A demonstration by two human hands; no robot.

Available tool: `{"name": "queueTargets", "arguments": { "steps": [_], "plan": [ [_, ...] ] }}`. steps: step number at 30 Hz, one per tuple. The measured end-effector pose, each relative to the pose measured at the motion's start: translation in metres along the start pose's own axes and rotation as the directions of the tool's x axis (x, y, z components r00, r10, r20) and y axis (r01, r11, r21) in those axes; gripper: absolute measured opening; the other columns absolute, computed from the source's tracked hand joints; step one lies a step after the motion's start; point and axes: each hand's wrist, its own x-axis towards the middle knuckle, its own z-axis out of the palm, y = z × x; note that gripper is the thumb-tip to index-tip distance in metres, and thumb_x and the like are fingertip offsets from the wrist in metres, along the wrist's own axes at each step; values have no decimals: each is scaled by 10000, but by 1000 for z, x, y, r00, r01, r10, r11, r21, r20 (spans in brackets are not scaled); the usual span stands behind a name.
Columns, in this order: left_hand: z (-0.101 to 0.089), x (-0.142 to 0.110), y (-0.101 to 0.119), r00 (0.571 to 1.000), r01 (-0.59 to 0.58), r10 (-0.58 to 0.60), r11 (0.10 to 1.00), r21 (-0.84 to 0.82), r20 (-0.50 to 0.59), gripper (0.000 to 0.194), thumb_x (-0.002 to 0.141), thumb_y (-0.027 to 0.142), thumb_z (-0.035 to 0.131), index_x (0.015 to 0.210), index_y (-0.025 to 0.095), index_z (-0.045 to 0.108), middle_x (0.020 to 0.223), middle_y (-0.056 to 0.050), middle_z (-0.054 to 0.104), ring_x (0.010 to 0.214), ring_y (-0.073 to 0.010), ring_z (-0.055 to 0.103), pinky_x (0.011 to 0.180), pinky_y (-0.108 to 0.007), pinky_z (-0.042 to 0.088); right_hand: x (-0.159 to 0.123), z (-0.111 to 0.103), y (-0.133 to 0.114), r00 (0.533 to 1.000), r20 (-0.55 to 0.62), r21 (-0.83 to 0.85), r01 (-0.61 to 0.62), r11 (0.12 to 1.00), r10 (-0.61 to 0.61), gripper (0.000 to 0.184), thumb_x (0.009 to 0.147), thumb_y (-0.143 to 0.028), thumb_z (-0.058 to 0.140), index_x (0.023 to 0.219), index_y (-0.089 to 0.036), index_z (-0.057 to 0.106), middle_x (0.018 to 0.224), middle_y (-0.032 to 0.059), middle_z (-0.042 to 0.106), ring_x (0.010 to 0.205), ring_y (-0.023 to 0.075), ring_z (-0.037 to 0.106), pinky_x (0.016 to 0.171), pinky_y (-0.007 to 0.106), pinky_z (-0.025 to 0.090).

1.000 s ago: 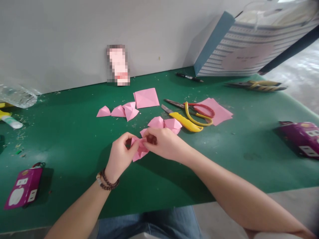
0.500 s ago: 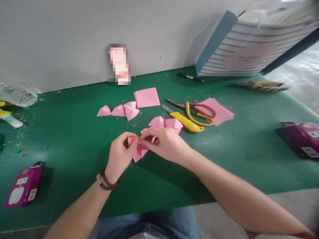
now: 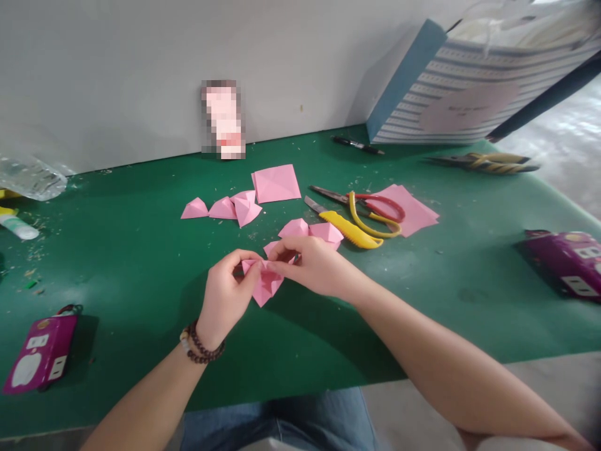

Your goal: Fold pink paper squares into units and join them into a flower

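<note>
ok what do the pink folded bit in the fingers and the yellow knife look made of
The pink folded piece looks like thin matte paper, probably origami paper, going by its sharp creases. The yellow utility knife seems to have a glossy plastic handle and a steel blade, judging by the handle's sheen and the blade's grey metal look.

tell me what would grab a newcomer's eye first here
The pink folded paper pinched between the left hand and right hand stands out first, on the green mat at the middle of the view. Just beyond lie more pink folded pieces, and to their right a yellow box cutter and scissors.
</note>
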Motion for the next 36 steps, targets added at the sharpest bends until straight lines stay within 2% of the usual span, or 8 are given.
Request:
{"name": "queueTargets", "arguments": {
  "steps": [4,9,15,19,25,28,32,36],
  "plan": [
    [1,0,2,999,26,-25,999,-30,20,87,826,250,587,828,197,657,818,-10,701,706,-138,634,633,-225,520,-2,0,-4,1000,-28,-78,-1,997,-2,101,825,-246,604,781,-191,677,777,6,704,684,119,640,606,232,479],
    [2,-1,5,998,53,-49,995,-84,42,86,816,243,581,821,192,650,813,-20,691,703,-148,639,633,-240,533,-4,1,-9,997,-71,-195,-3,981,-11,115,812,-150,582,781,-186,686,787,15,718,671,125,640,592,237,463],
    [4,0,3,997,67,-62,991,-119,48,79,797,254,614,824,185,640,823,-22,685,740,-150,644,641,-233,533,-4,4,-11,996,-92,-291,-12,957,-15,149,825,-132,565,773,-177,697,744,15,703,617,114,601,523,226,406],
    [4,0,1,999,49,-48,997,-58,26,90,815,263,601,806,184,642,801,-21,685,709,-146,630,618,-235,519,-5,3,-12,997,-80,-261,-15,965,-6,146,823,-134,566,772,-172,698,763,17,706,630,113,604,535,229,416],
    [3,0,0,1000,-6,6,1000,18,-29,85,835,245,569,811,192,632,790,-13,674,684,-137,610,611,-234,506,-7,-5,-12,1000,13,-118,8,993,-6,136,847,-253,577,849,-216,708,834,5,727,732,129,651,614,231,475],
    [3,-1,1,999,-17,19,999,46,-35,84,841,246,563,820,194,626,799,-13,676,680,-135,611,607,-234,501,-8,-5,-13,1000,-14,-151,-2,989,0,160,849,-290,580,770,-202,688,780,10,719,674,125,637,575,230,457],
    [4,-1,1,999,-34,35,999,28,-20,85,839,265,575,825,195,622,821,-18,683,724,-144,632,624,-232,510,-7,-2,-12,995,-82,-256,37,966,-59,163,831,-192,565,699,-176,659,721,15,698,587,102,587,523,222,411],
    [2,0,1,1000,-8,7,1000,5,29,109,832,293,595,817,195,639,813,-20,694,723,-148,642,623,-230,517,-6,-1,-11,992,-93,-282,60,958,-89,143,808,-140,554,720,-168,663,735,23,699,595,103,585,523,217,406]
  ]
}}
